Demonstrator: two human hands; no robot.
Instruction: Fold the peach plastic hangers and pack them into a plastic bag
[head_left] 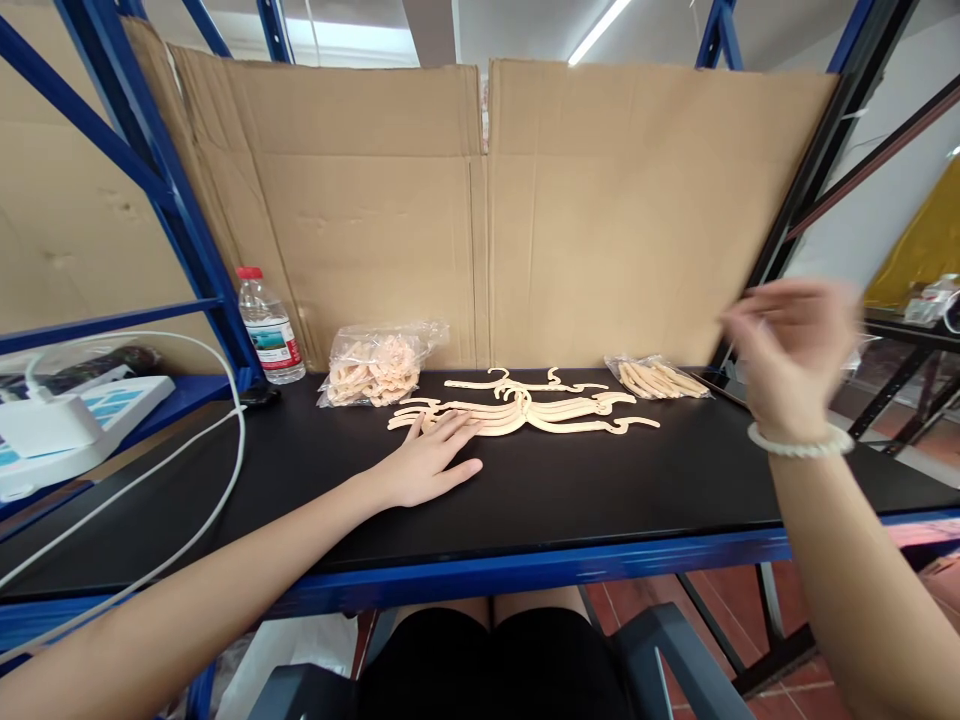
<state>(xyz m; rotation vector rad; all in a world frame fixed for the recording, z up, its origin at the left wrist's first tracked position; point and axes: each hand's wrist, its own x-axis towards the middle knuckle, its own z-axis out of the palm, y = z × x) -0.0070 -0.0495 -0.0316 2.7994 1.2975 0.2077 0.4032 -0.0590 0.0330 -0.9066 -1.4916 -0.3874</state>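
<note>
Several peach-coloured clothes hangers [559, 411] lie overlapped in the middle of the black tabletop, their hooks toward the cardboard. Behind them rests a separate slim hanger piece [526, 385] with small hooks. My left hand [429, 462] is laid flat over the left end of the hangers, fingers stretched out, thumb apart on the table. Raised above the right side of the table is my right hand [795, 345], wearing a pale beaded bracelet [801, 441]. Its fingers look bent but are smeared by motion, so what they hold, if anything, cannot be made out.
A clear bag of peach pieces [375, 368] and a water bottle [270, 330] stand at the back left. Another bag with long peach pieces [658, 378] lies back right. Cardboard panels [637, 210] close off the rear. A white cable [238, 450] loops from a power strip [127, 410].
</note>
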